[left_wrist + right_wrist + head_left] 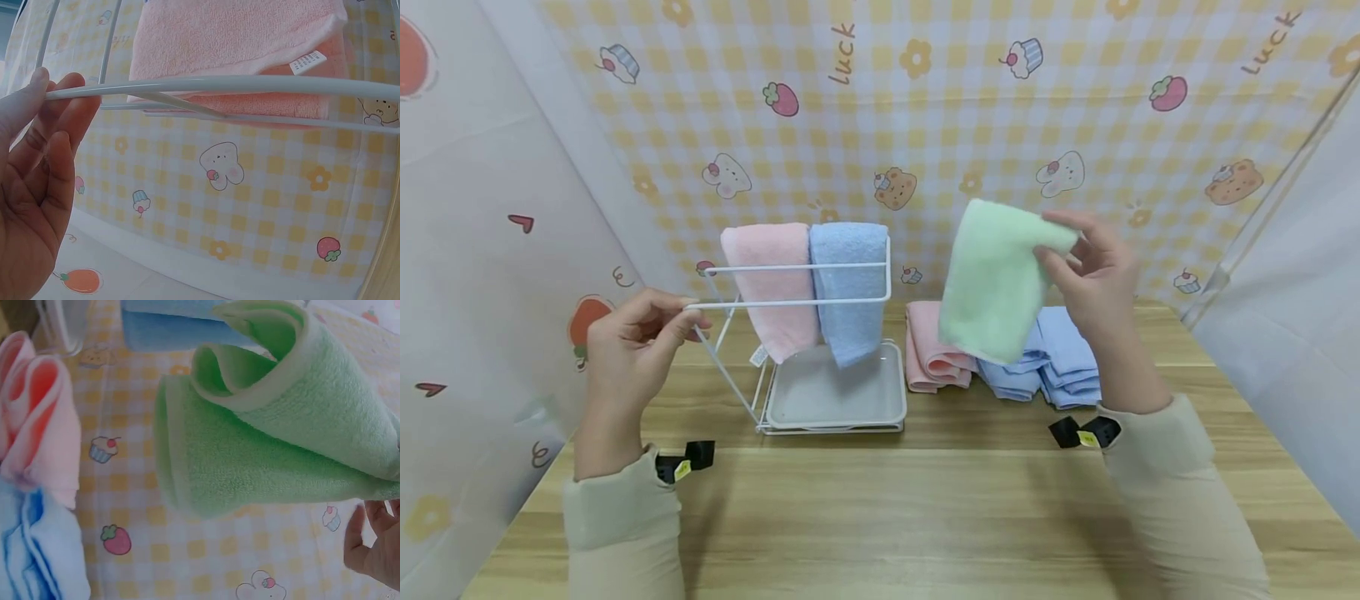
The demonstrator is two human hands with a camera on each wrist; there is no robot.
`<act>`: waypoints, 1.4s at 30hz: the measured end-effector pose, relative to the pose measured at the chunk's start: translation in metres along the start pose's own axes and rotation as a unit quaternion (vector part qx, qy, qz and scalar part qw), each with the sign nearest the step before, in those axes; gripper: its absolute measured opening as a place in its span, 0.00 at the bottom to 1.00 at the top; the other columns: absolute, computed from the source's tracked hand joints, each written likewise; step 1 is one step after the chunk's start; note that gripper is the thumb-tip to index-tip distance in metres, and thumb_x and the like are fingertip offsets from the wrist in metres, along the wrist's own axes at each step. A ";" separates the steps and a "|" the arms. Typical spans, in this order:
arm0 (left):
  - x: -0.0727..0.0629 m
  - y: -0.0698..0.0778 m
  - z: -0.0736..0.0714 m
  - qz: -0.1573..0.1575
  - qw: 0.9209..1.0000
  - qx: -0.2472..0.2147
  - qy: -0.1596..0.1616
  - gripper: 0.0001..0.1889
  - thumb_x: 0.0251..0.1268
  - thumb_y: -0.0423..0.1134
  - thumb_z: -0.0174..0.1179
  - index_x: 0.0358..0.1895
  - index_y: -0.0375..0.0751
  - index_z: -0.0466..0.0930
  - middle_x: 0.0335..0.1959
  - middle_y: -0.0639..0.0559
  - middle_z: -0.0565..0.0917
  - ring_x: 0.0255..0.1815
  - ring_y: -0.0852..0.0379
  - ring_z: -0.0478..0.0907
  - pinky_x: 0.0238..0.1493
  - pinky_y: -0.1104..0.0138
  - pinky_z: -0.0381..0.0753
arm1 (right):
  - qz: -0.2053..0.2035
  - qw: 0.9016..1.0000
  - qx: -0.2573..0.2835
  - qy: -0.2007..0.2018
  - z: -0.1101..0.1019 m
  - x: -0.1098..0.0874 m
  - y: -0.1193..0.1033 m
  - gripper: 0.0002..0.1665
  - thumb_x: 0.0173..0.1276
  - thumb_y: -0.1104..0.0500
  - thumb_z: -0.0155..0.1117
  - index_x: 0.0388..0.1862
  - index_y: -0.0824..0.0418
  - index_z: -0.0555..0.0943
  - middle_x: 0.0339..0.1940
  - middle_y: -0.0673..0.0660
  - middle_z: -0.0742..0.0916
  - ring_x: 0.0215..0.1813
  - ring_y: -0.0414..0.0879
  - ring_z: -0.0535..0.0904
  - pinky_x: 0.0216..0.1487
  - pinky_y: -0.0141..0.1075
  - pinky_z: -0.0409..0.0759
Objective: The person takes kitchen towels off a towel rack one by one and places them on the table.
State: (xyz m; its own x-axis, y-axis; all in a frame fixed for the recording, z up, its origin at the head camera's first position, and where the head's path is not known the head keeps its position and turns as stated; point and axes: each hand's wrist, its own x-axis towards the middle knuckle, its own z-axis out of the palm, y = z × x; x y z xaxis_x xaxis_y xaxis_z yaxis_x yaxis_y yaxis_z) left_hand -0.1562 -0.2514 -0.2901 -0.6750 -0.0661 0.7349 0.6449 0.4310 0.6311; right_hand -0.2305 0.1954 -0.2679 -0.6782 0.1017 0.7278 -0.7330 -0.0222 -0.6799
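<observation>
My left hand [638, 337] pinches the front left corner of a white wire rack [786, 304] between thumb and fingers. Over the rack's top bars hang a pink towel [775, 283] and, to its right, a blue towel [850, 287]. Raised in the air on the right, my right hand [1093, 271] pinches one corner of a light green towel [996, 279]. In the right wrist view the green towel [269, 437] looks folded in layers and hangs free of the rack. The left wrist view has the left hand [44, 169] at the bar's end, near the pink towel [237, 44].
A grey tray [835, 396] sits in the rack's base. Right of the rack lie a folded pink towel [932, 354] and folded blue towels [1067, 358] on the wooden table [880, 508]. A patterned cloth [865, 125] hangs behind.
</observation>
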 end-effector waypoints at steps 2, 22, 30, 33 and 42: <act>0.000 0.000 0.000 -0.003 1.000 0.001 0.001 0.03 0.61 0.20 0.63 0.36 0.19 0.80 0.28 0.67 0.87 0.24 0.71 0.81 0.28 0.83 0.79 | 0.014 0.999 -0.014 -0.030 -0.003 -0.006 0.000 0.21 0.58 0.82 0.61 0.50 0.72 0.83 0.48 0.52 0.87 0.46 0.43 0.86 0.49 0.29 0.86; 0.005 0.003 0.001 0.004 1.000 0.013 0.007 0.02 0.60 0.19 0.62 0.35 0.19 0.80 0.28 0.70 0.86 0.24 0.72 0.81 0.28 0.82 0.81 | 0.077 0.959 -0.011 -0.271 -0.012 -0.073 0.001 0.19 0.63 0.78 0.63 0.53 0.74 0.79 0.51 0.48 0.84 0.43 0.38 0.83 0.33 0.26 0.85; 0.005 0.007 -0.002 0.008 1.000 0.018 0.005 0.02 0.60 0.17 0.61 0.35 0.18 0.80 0.26 0.72 0.85 0.23 0.69 0.81 0.27 0.81 0.81 | 0.150 0.941 0.019 -0.301 -0.004 -0.090 0.005 0.21 0.64 0.77 0.63 0.55 0.66 0.80 0.52 0.50 0.85 0.45 0.40 0.83 0.37 0.30 0.86; 0.002 0.007 -0.002 0.002 1.000 0.017 0.000 0.02 0.61 0.19 0.62 0.35 0.19 0.80 0.27 0.69 0.86 0.23 0.69 0.81 0.27 0.80 0.81 | 0.192 0.934 0.011 -0.301 -0.004 -0.097 0.014 0.20 0.66 0.73 0.64 0.56 0.63 0.81 0.54 0.49 0.85 0.45 0.41 0.84 0.37 0.32 0.87; 0.000 0.005 0.001 -0.004 1.000 0.014 -0.004 0.04 0.62 0.22 0.63 0.36 0.20 0.80 0.27 0.65 0.86 0.24 0.69 0.82 0.30 0.81 0.82 | 0.302 0.916 -0.055 -0.260 -0.009 -0.100 0.044 0.22 0.69 0.64 0.65 0.61 0.66 0.77 0.54 0.48 0.81 0.43 0.39 0.86 0.36 0.34 0.88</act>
State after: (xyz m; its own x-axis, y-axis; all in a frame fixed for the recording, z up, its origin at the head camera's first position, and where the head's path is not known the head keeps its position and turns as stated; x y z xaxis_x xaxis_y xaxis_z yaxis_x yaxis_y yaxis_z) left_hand -0.1537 -0.2489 -0.2869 -0.6823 -0.0629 0.7283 0.6296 0.4557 0.6292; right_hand -0.1940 0.1929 -0.3712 -0.9125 -0.3837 0.1419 -0.2262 0.1839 -0.9566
